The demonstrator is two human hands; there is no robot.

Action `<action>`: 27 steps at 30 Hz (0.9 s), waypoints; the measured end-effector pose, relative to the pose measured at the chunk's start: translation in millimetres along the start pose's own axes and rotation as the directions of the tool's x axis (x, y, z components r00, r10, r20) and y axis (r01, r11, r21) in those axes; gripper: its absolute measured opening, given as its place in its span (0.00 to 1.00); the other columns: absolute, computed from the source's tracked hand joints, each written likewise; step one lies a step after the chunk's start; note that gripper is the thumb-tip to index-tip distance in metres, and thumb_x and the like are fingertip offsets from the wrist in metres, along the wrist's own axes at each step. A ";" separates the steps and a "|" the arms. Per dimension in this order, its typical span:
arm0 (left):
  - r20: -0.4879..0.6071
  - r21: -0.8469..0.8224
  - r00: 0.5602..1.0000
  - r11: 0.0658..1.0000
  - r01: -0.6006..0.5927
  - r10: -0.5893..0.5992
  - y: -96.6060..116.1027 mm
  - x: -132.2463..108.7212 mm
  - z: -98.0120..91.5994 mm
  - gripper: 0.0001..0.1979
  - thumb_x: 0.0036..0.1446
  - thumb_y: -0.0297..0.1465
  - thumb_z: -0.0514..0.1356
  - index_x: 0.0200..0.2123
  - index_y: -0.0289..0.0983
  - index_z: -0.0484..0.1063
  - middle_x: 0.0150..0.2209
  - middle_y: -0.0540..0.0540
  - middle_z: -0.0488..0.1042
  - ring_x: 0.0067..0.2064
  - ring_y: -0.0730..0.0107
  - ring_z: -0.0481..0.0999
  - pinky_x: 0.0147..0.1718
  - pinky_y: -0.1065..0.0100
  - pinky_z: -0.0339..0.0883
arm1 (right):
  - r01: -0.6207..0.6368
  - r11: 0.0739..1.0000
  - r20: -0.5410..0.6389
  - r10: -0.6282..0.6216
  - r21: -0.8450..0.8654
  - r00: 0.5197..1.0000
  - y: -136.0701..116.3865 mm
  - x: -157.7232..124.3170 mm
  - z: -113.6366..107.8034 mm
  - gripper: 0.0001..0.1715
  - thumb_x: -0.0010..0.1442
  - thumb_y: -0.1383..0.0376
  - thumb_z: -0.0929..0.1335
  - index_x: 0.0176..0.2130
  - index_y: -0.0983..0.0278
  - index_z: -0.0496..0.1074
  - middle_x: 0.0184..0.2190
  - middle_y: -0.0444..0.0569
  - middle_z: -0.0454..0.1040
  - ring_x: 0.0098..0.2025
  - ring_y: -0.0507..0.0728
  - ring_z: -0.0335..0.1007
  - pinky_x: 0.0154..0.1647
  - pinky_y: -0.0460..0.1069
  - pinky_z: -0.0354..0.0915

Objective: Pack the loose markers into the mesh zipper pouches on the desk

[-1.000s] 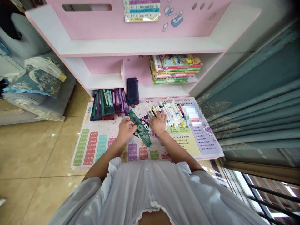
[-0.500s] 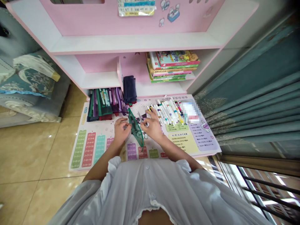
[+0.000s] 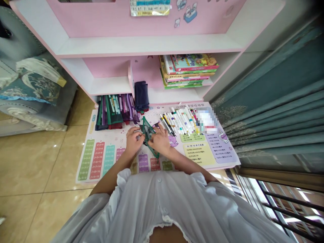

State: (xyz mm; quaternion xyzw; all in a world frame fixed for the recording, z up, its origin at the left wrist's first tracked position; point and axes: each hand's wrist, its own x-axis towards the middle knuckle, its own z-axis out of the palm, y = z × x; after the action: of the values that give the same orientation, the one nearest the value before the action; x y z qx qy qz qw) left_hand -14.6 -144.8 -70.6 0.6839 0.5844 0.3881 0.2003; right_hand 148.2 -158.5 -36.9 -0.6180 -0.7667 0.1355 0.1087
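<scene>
A green zip pouch (image 3: 153,150) lies slanted between my hands, its mouth spread apart. My left hand (image 3: 134,140) pinches the pouch's left edge. At the right side of the opening is my right hand (image 3: 160,141), its thumb and fingers closed around the lower end of a pale marker pen (image 3: 147,129) that sits inside the mouth. The fingers partly cover that pen's lower end. Just right of this hand lies a spread of loose white marker pens (image 3: 181,120) with coloured bands, a yellow and a black one nearest.
Filled green and purple pouches (image 3: 115,113) lie at the desk's left back. Dark folded pouches (image 3: 141,96) stand beside the shelf divider. A stack of books (image 3: 188,72) rests on the shelf. A printed mat (image 3: 101,152) covers the desk; a blurred white item (image 3: 207,119) lies right.
My right hand has moved left and down to the pouch, bringing the marker pen into its mouth. The pouch has opened wider. My left hand keeps its hold, shifted slightly right.
</scene>
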 end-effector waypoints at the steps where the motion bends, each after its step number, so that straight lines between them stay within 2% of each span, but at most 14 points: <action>1: -0.002 0.001 1.000 1.000 0.000 0.000 0.1 -0.1 0.0 0.09 0.53 0.33 0.62 0.22 0.40 0.73 0.45 0.44 0.76 0.52 0.57 0.73 0.56 0.53 0.63 | 0.003 1.000 0.027 -0.002 -0.026 1.000 0.5 0.3 0.5 0.11 0.56 0.62 0.69 0.34 0.64 0.81 0.60 0.59 0.68 0.69 0.73 0.47 0.64 0.69 0.50; 5: -0.001 0.004 1.000 1.000 0.000 0.000 -0.2 -0.4 -0.1 0.09 0.54 0.33 0.62 0.22 0.40 0.72 0.45 0.44 0.76 0.52 0.58 0.73 0.56 0.54 0.63 | 0.016 0.997 0.084 -0.009 -0.082 0.996 1.5 1.7 2.5 0.13 0.57 0.60 0.70 0.37 0.66 0.81 0.61 0.62 0.67 0.70 0.74 0.46 0.64 0.71 0.50; 10: -0.003 -0.004 1.000 1.000 -0.002 0.002 -0.8 -0.5 0.2 0.09 0.54 0.33 0.62 0.22 0.40 0.73 0.45 0.44 0.76 0.52 0.58 0.73 0.57 0.53 0.63 | -0.001 0.997 0.058 0.005 -0.081 0.998 2.2 1.5 4.3 0.10 0.56 0.59 0.72 0.34 0.64 0.80 0.60 0.62 0.68 0.69 0.75 0.48 0.64 0.71 0.49; 12: -0.001 -0.006 1.000 1.000 0.003 -0.003 -0.1 -0.6 -0.1 0.09 0.54 0.33 0.62 0.23 0.40 0.73 0.45 0.44 0.76 0.52 0.58 0.73 0.57 0.53 0.63 | 0.006 1.000 0.000 -0.006 -0.009 1.000 5.4 0.3 5.0 0.10 0.56 0.58 0.72 0.30 0.63 0.79 0.58 0.59 0.70 0.68 0.73 0.50 0.64 0.69 0.51; 14: -0.001 -0.010 1.000 1.000 0.006 -0.006 0.9 -0.7 -0.6 0.09 0.54 0.33 0.62 0.22 0.40 0.72 0.45 0.44 0.76 0.52 0.58 0.73 0.57 0.53 0.63 | 0.043 0.994 -0.127 -0.030 0.105 0.991 12.0 -0.4 4.3 0.12 0.58 0.57 0.71 0.29 0.62 0.78 0.56 0.56 0.71 0.67 0.69 0.53 0.64 0.65 0.55; 17: 0.002 -0.014 1.000 1.000 0.007 -0.007 1.8 -0.6 -1.3 0.10 0.54 0.33 0.62 0.21 0.40 0.72 0.45 0.44 0.76 0.52 0.57 0.73 0.57 0.52 0.63 | 0.068 0.976 -0.386 0.017 0.205 0.923 29.2 1.7 0.3 0.15 0.62 0.56 0.67 0.32 0.62 0.78 0.54 0.56 0.72 0.66 0.65 0.55 0.65 0.61 0.56; 19: -0.004 -0.016 1.000 1.000 0.009 -0.009 1.8 -0.5 -1.4 0.10 0.54 0.34 0.62 0.22 0.40 0.72 0.45 0.44 0.76 0.53 0.57 0.73 0.57 0.52 0.63 | 0.012 0.981 -0.490 0.087 0.195 0.867 44.5 5.8 -2.7 0.15 0.63 0.56 0.65 0.34 0.62 0.77 0.52 0.57 0.71 0.66 0.66 0.54 0.66 0.63 0.56; 22: -0.013 -0.022 1.000 1.000 0.002 -0.002 1.4 -0.6 -1.2 0.10 0.55 0.35 0.62 0.23 0.40 0.72 0.46 0.44 0.76 0.54 0.57 0.72 0.58 0.53 0.63 | -0.109 0.988 -0.513 0.150 0.111 0.845 67.4 13.9 -3.2 0.13 0.61 0.58 0.67 0.35 0.64 0.77 0.54 0.60 0.69 0.68 0.69 0.50 0.66 0.66 0.54; 27: -0.016 -0.040 1.000 0.999 -0.022 0.021 0.6 -0.6 -1.1 0.10 0.55 0.35 0.62 0.23 0.40 0.73 0.45 0.44 0.76 0.53 0.57 0.73 0.58 0.52 0.62 | -0.230 0.973 -0.469 0.201 -0.004 0.860 90.1 22.9 7.4 0.10 0.58 0.61 0.69 0.34 0.66 0.77 0.58 0.63 0.65 0.69 0.74 0.45 0.64 0.70 0.52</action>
State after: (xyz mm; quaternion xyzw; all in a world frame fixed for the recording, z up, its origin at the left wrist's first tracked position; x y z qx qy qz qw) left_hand -15.1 -145.7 -69.7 0.6830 0.5708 0.4069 0.2052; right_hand 223.6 -118.7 -74.7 -0.7171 -0.6479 -0.0284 0.2553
